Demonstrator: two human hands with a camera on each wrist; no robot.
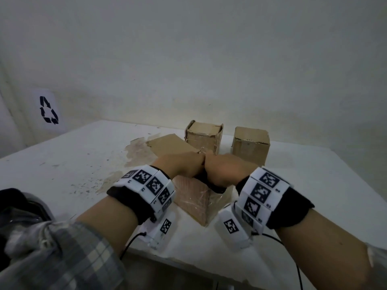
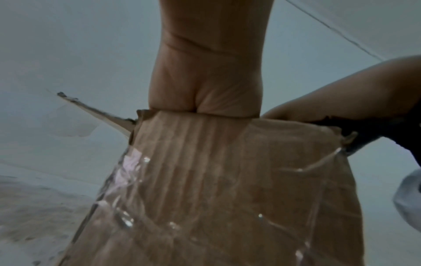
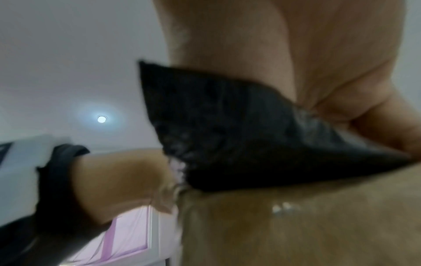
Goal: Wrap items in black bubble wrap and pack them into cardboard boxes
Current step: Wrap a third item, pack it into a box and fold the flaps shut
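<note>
Three cardboard boxes sit on the white counter (image 1: 62, 160). Two of them, the back left box (image 1: 204, 139) and the back right box (image 1: 250, 145), stand near the wall with their tops folded down, so they look packed already, though what is inside them is hidden. The near box (image 1: 194, 204) is the one being filled now. Its flap (image 1: 167, 143) stands open at the back. Both hands are together over its top, pushing in the black bubble wrap bundle (image 3: 239, 136). The right hand (image 1: 224, 170) curls its fingers round the bundle. The left hand (image 1: 180, 166) reaches down into the box, but I cannot tell if its fingers hold anything. My guess is that most of the job is done. The bundle has to go all the way in, and then the flap needs closing.
</note>
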